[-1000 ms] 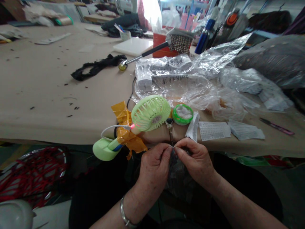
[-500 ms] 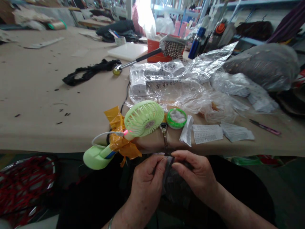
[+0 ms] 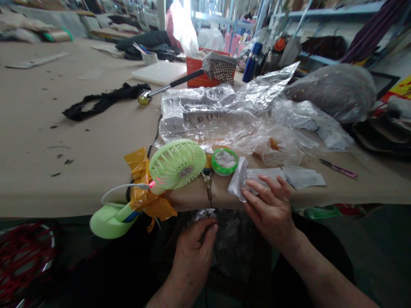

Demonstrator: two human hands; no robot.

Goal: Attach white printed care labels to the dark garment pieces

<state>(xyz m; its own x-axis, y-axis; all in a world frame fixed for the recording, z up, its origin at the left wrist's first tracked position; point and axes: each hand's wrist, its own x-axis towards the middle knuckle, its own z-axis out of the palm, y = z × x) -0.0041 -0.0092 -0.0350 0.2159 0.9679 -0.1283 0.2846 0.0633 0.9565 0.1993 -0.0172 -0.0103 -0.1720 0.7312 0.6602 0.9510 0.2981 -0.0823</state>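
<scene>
My right hand (image 3: 272,209) reaches over the table's front edge with fingers stretched out, its fingertips on a folded stack of white paper slips (image 3: 237,179). Beside that stack lie flat printed labels (image 3: 303,177), partly under the fingers. Below the edge, my left hand (image 3: 195,248) is closed, thumb against the curled fingers; what it pinches, if anything, is too dark to make out. Small grey slips (image 3: 234,244) fill a dark space beneath the hands. A thin metal-tipped tool (image 3: 208,184) points over the edge, next to a green round tub (image 3: 224,161) of white wadding.
A light-green fan (image 3: 178,164) is held at the edge by orange tape (image 3: 146,203). Behind lie clear plastic bags (image 3: 212,115), a black cloth strip (image 3: 102,102) and a metal rod with a dark handle (image 3: 173,85). Pink-handled snips (image 3: 338,168) rest at right.
My right hand has left the left hand and moved up onto the paper slips, its fingers spreading. My left hand has dropped slightly. The view has shifted to the right.
</scene>
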